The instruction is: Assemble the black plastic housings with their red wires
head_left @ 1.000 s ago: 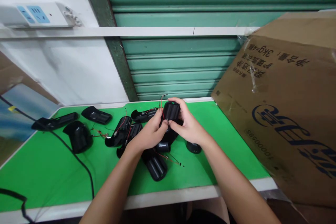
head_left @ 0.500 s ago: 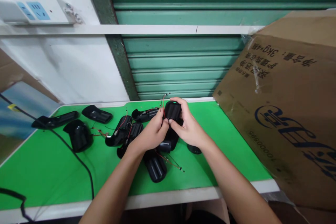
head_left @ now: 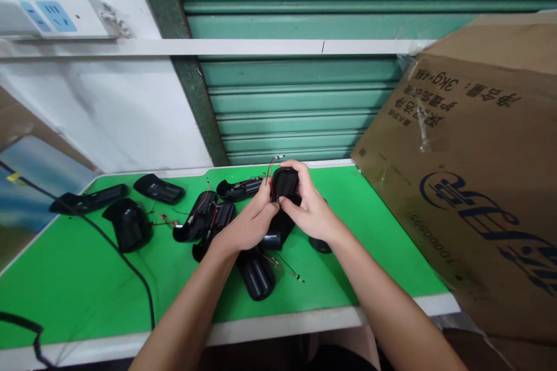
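Note:
Both my hands are closed around a black plastic casing [head_left: 285, 181] with thin red and black wires [head_left: 272, 168] rising from its left side. My left hand [head_left: 255, 217] grips its left edge near the wires. My right hand [head_left: 311, 206] wraps the right side, and its thumb presses close to the left one at the lower edge. What lies between the thumbs is too small to make out. Below the hands, several similar black casings lie piled, one [head_left: 257, 275] showing rounded troughs. Some have loose wires [head_left: 287, 271].
More black casings [head_left: 128, 225] lie on the left of the green table mat [head_left: 78, 290]. A black cable [head_left: 117, 249] crosses there. A large cardboard box [head_left: 470, 185] stands at the right, a green shutter [head_left: 296, 98] behind. A power socket [head_left: 61, 16] sits upper left.
The held casing has tilted slightly, its inside now looking darker. My hands keep nearly the same grip; the whole view has shifted a little.

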Available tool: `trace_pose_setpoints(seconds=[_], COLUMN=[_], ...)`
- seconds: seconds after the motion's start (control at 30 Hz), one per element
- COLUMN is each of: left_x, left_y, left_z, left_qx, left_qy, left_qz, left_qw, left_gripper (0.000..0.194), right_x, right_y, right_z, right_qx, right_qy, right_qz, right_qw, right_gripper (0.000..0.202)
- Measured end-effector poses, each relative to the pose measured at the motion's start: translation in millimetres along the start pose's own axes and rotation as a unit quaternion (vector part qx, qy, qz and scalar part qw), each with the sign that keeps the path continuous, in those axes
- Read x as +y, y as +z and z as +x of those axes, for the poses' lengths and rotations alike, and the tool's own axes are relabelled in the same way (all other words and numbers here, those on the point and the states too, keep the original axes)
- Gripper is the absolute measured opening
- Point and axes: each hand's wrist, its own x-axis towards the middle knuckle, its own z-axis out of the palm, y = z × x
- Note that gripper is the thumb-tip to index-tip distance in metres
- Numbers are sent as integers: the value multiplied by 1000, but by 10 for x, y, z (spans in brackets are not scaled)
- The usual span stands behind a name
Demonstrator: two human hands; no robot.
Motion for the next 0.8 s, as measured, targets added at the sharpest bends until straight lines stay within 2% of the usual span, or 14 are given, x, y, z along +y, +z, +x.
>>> trace_pose_setpoints(seconds=[0.13,0.23,0.47,0.6,0.7,0.8], left_x=[-12,-4,-56,-89,-61,-42], left_y=[37,24,8,67,95,64], left_z=[33,41,28,50,61,66], left_qx=[34,31,33,74,93,107], left_qy=[-19,-7,55,86,63,2], left_qz=[-4,-3,30,25,-31,-74], left_qw=[999,999,997,993,993,992], left_gripper=[53,54,65,59,56,50], right_x=[-35,-37,43,21,28,128], right_y=[-72,-110,-83,-73,-123,-321], right_z=[15,43,128,145,174,220], right_qx=[-38,-50,14,20,60,148], right_qy=[6,21,49,56,69,104], right_qz=[15,54,106,133,175,223], right_qw=[999,997,993,989,980,958], right_gripper=[68,68,37,37,37,44])
